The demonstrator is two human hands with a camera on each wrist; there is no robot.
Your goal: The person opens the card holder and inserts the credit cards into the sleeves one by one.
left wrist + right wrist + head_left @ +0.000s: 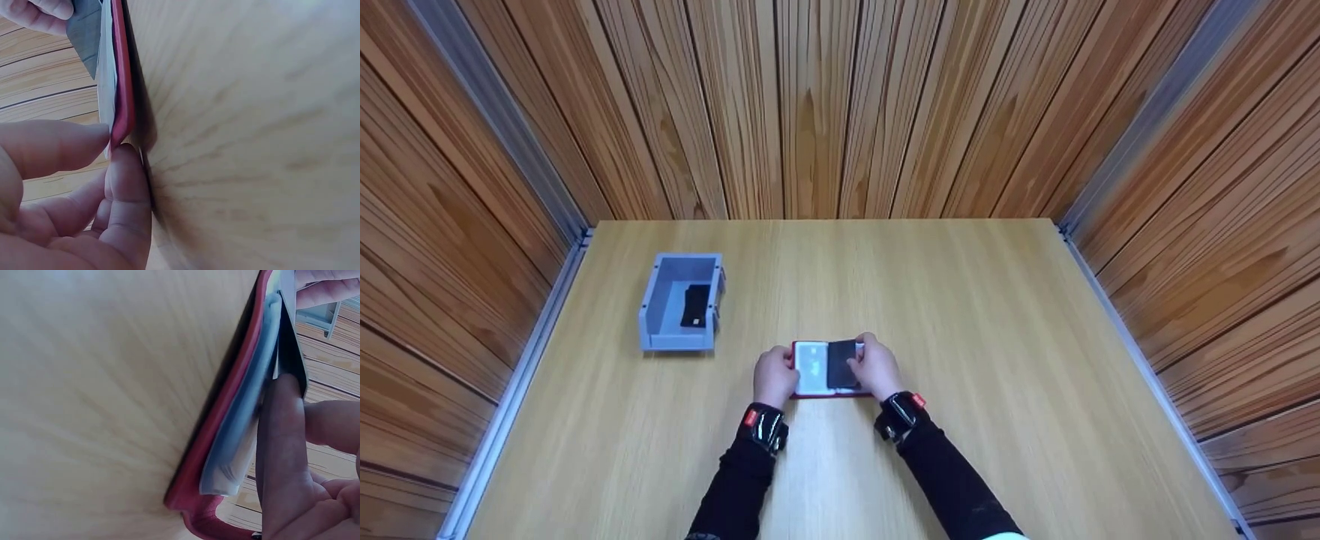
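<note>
Only the grey bin [679, 304] stands on the table [997, 315], left of the card holder [826, 369]; wooden walls [840, 105] enclose 3 sides.

A red card holder with clear sleeves [819, 369] lies at lower centre of the wooden table [997, 360], between both hands. A grey plastic bin [679, 302] sits upper left of it, a black card [695, 306] inside.

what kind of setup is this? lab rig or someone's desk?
Likely a recording booth, not a desk: a table boxed by wood-panel walls, with only a grey bin and the red card holder both hands work on.
</note>
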